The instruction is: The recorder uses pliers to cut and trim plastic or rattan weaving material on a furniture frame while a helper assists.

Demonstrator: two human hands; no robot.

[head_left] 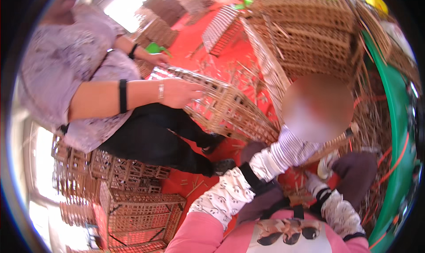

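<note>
My left arm, in a patterned sleeve cover with a black band, reaches forward to the right of the middle. A striped cuff (294, 151) shows at its wrist, but a round blurred patch hides my left hand. My right hand (315, 184) is low over my dark trouser legs, small and unclear; I cannot make out its fingers. Across from me on the left, a co-worker grips a tan woven basket (221, 104) with both hands. It lies tilted, its near end close to my knees. A large woven panel (265, 67) leans just beyond the blurred patch.
Big woven baskets (310, 27) are stacked at the far right. More stand at lower left, including a rectangular woven basket (141, 215). Cane scraps litter the red floor (186, 45). A green curved edge (394, 107) and an orange cord (398, 158) run along the right.
</note>
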